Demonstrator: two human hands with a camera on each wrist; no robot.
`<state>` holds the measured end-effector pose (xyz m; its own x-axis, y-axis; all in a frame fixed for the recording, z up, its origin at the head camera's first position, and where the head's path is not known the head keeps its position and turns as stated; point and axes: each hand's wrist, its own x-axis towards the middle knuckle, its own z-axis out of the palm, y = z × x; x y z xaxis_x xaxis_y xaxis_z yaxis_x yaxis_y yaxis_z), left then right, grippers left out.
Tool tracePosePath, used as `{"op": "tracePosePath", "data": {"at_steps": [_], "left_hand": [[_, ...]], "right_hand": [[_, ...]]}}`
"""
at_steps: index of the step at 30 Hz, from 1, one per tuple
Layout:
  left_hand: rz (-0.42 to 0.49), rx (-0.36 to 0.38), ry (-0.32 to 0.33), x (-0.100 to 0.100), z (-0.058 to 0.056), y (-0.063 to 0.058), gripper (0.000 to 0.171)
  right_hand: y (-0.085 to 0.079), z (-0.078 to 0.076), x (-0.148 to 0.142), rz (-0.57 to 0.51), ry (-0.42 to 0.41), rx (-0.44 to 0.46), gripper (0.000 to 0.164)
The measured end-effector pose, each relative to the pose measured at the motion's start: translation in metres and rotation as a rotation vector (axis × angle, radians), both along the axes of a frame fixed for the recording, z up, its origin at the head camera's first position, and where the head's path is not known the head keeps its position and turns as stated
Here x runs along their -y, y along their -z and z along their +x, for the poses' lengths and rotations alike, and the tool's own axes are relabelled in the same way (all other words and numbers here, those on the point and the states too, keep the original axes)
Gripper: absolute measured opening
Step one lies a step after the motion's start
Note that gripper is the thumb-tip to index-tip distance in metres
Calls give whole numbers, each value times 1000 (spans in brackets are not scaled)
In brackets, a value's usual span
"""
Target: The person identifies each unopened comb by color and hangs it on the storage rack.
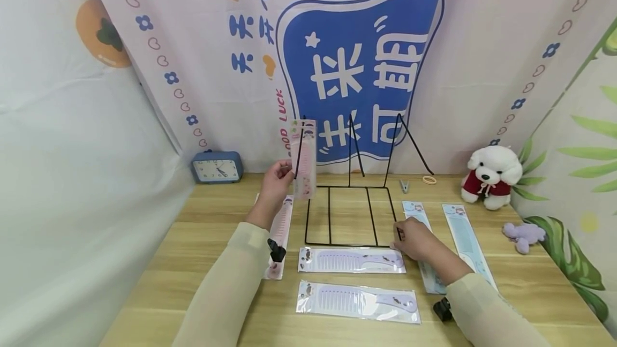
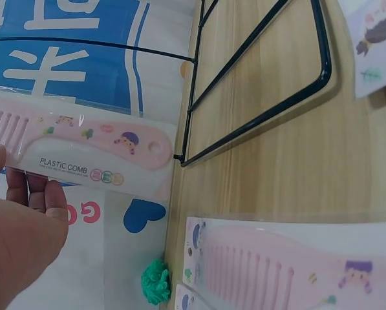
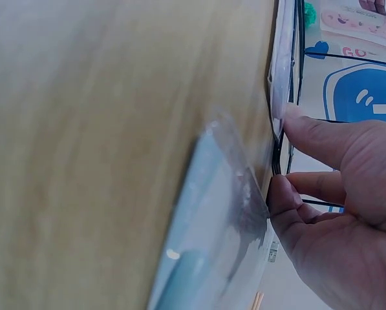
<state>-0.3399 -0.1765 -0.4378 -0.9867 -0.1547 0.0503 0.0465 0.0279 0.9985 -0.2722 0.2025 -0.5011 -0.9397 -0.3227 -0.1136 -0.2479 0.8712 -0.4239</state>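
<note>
My left hand (image 1: 278,178) pinches a pink comb in clear packaging (image 1: 308,175), raised upright at the left prong of a black wire rack (image 1: 354,187). In the left wrist view the fingers lie along the package's lower edge, below the comb's printed handle (image 2: 125,142). Down on the table, another packaged pink comb (image 1: 284,218) is partly covered by the left forearm. My right hand (image 1: 416,237) holds the rack's front right corner; the right wrist view has its thumb and index finger (image 3: 315,187) at the black wire.
Two packaged purple combs (image 1: 356,259) lie in front of the rack. Packaged blue combs (image 1: 465,234) lie right, one partly under the right arm. Behind stand a blue clock (image 1: 217,167) and plush dog (image 1: 491,175). A grey clip (image 1: 404,186), ring (image 1: 429,180) and purple toy (image 1: 523,234) lie right.
</note>
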Motion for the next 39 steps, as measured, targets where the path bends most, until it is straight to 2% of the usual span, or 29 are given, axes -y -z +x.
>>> {"op": "tracePosePath", "data": {"at_steps": [5, 8, 10, 13, 16, 20, 23, 27, 32, 36, 39], "left_hand": [[12, 1, -2, 4, 0, 3, 17], [-65, 8, -17, 11, 3, 6, 19], [-190, 15, -32, 20, 8, 9, 22], [-465, 49, -35, 36, 18, 18, 27], [-733, 152, -4, 52, 31, 29, 37], [-950, 328, 34, 71, 50, 43, 66], [-995, 430, 34, 83, 60, 51, 86], [-1033, 456, 31, 94, 71, 54, 94], [-1103, 462, 2, 105, 82, 50, 72], [-1013, 519, -29, 111, 86, 47, 54], [-892, 558, -51, 116, 88, 45, 55]], "right_hand": [[-1, 0, 1, 2, -5, -1, 58], [-1, 0, 1, -1, -5, 4, 58], [-1, 0, 1, -3, -7, 8, 59], [0, 1, 1, 0, -10, 10, 59], [-1, 2, 1, 7, -13, 3, 59], [-2, 2, 0, 16, -14, -4, 59], [-2, 2, -1, 16, -13, -3, 59], [-1, 2, -1, 9, -14, -1, 58], [-1, 2, -1, 3, -18, 2, 57], [-1, 1, -1, 1, -15, -5, 58], [1, 0, -1, -6, -14, 2, 59]]}}
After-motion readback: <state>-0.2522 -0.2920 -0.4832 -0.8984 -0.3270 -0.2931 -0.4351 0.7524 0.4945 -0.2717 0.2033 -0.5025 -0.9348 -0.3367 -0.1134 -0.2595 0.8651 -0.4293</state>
